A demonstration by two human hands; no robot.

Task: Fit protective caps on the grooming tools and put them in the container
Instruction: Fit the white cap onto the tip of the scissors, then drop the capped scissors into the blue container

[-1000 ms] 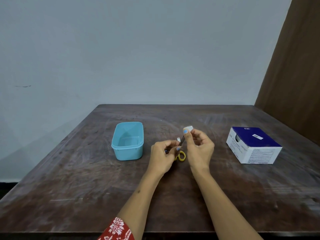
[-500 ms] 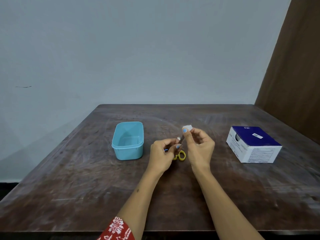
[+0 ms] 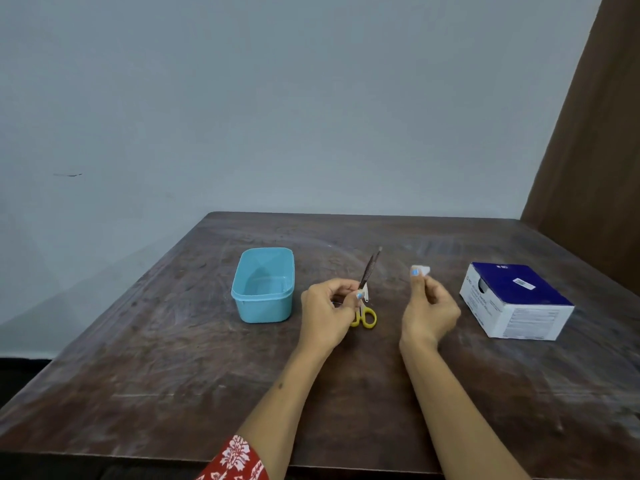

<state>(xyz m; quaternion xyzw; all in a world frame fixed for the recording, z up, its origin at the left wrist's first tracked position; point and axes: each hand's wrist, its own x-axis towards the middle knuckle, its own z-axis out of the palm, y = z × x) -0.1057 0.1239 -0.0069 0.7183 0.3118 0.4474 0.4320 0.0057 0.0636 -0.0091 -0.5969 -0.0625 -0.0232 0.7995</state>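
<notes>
While the left hand [image 3: 327,315] pinches a slim metal grooming tool [image 3: 370,270] angled up and away, the right hand [image 3: 429,311] grips a small white cap [image 3: 420,270], apart from it. Yellow-handled scissors [image 3: 363,315] lie beside the empty blue container [image 3: 263,285].

Container [image 3: 264,285] left of scissors [image 3: 364,315]; box [image 3: 516,301] far right.

Left hand [image 3: 327,315] raised above the table, fingers pinched closed on a thin tool. Right hand [image 3: 429,311] held apart to its right, fingertips [image 3: 415,273] pinched closed on a small cap.
</notes>
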